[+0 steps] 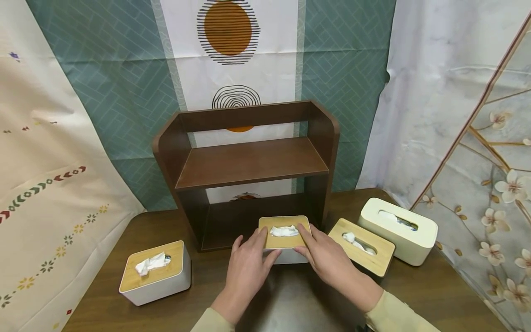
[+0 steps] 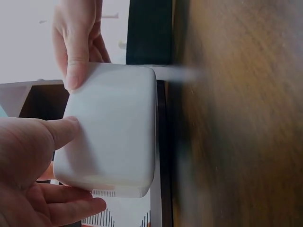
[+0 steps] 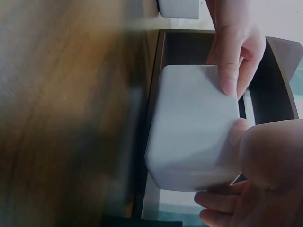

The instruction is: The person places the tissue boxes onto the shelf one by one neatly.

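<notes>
Both hands hold a white tissue box [image 1: 286, 256] with a wooden lid, at the front of the lower shelf of a dark brown desk shelf [image 1: 253, 161]. My left hand [image 1: 250, 265] grips its left end, thumb on the near face. On the right end, my right hand [image 1: 332, 258] does the same, its fingers along the side and lid edge. A white tissue [image 1: 284, 231] pokes from the lid slot. Both wrist views show the plain near face of the tissue box [image 2: 116, 123], with thumbs pressed on it. Whether its base touches anything I cannot tell.
Another white tissue box [image 1: 172, 282] with a wooden lid stands on the table at the left. To the right are a dark tissue box with a wooden lid [image 1: 375, 244] and, behind it, a cream tissue box [image 1: 400, 237]. Patterned cloths hang around the wooden table [image 1: 211, 288].
</notes>
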Motion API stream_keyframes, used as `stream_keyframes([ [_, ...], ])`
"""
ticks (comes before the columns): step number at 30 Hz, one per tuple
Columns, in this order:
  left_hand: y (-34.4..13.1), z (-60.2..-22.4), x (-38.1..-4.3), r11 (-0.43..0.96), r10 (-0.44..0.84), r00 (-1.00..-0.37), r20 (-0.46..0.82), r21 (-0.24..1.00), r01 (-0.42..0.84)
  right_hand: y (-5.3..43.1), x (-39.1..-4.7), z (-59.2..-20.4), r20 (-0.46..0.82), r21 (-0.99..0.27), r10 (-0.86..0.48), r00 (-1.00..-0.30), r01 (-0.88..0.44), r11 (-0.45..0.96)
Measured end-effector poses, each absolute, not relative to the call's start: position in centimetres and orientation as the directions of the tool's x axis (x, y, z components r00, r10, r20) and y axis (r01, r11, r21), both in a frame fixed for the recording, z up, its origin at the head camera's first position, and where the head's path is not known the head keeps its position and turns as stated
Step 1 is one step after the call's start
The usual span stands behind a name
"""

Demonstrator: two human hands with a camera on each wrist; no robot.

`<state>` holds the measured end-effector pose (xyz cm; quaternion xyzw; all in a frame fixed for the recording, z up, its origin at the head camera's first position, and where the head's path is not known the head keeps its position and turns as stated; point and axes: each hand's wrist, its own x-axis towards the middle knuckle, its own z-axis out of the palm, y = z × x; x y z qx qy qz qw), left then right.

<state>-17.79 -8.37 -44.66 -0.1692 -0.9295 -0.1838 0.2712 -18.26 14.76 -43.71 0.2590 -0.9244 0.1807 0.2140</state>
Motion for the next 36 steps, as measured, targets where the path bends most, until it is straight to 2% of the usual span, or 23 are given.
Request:
stream_keyframes([
  [30,-7.5,-45.2,-22.3,0.881,0.151,-0.802,0.578,0.290,0.374,14.8,-23.4,-42.6,0.420,-0.252,-0.410,-0.810,-0.538,0.804],
  [36,-7.3,-45.5,-23.0,0.881,0.159,-0.784,0.600,0.272,0.387,14.9,-24.2,-42.8,0.407,-0.273,-0.403,-0.820,-0.530,0.803],
])
